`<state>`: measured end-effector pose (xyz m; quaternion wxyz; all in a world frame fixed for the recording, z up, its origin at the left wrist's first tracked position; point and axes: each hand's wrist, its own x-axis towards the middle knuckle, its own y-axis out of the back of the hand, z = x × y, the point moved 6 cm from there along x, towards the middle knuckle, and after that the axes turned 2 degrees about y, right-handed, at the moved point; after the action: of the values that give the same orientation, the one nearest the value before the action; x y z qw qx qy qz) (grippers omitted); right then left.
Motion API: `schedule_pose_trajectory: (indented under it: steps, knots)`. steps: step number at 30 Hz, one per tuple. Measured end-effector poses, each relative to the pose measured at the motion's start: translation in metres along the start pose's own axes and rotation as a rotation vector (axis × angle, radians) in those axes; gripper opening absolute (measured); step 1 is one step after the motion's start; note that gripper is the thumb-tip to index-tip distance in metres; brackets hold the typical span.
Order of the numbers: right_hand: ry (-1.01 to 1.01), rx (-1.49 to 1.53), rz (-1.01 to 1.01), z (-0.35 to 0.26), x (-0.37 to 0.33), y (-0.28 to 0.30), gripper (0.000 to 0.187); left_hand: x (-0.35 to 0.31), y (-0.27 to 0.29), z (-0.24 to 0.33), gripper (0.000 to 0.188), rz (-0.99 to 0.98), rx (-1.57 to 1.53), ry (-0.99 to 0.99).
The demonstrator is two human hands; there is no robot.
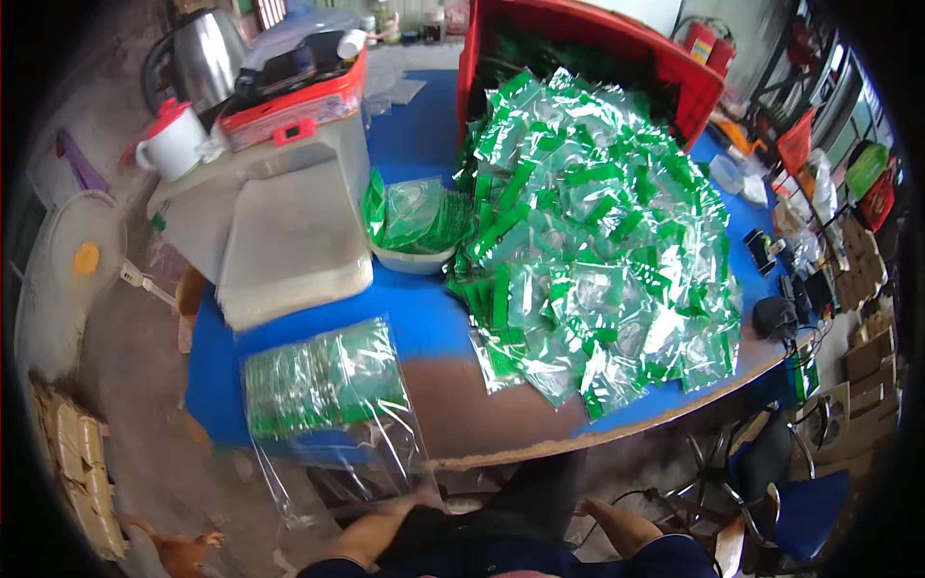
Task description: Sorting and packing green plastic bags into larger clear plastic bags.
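Note:
At the table's near edge lies a large clear plastic bag [400,453] with a row of green-and-clear packets [308,385] inside. Its loose end hangs over the edge toward me. My left hand [419,503] is low at that hanging end, blurred, so whether it grips the plastic does not show. Farther right, below the tabletop, my right hand [590,507] is beside my lap, its fingers mostly hidden. A big heap of green-and-clear packets [597,241] spreads over the table. Left of it, a white tub [414,262] holds more packets standing in a row.
A red crate [701,101] lies tipped behind the heap. A stack of clear plastic bags [294,241] sits at left, near a white mug [173,149], a steel kettle [202,58] and a red-rimmed box [294,106]. A fan [72,270] stands left; a blue chair [814,511] stands right.

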<state>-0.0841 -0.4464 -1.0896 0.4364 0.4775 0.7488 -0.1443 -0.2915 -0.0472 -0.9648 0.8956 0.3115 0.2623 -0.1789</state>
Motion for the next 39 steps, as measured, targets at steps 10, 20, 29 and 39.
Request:
schedule_pose_trajectory:
  steps: [10,20,29,39]
  knots:
    - [0.253,0.652,0.655,-0.259,-0.292,0.253,0.037,-0.093,0.083,0.162,0.064,0.251,-0.189,-0.110]
    - [0.929,0.266,1.520,-0.508,-0.388,0.443,0.037,-0.199,0.145,0.383,0.057,0.069,0.067,-0.711]
    - [0.098,-0.098,1.449,-0.524,-0.172,0.581,0.087,-0.228,0.318,0.231,0.066,1.230,0.077,-0.228]
    - [0.010,0.200,1.342,-0.572,-0.132,0.616,0.112,-0.190,0.326,0.123,0.080,1.085,0.246,0.420]
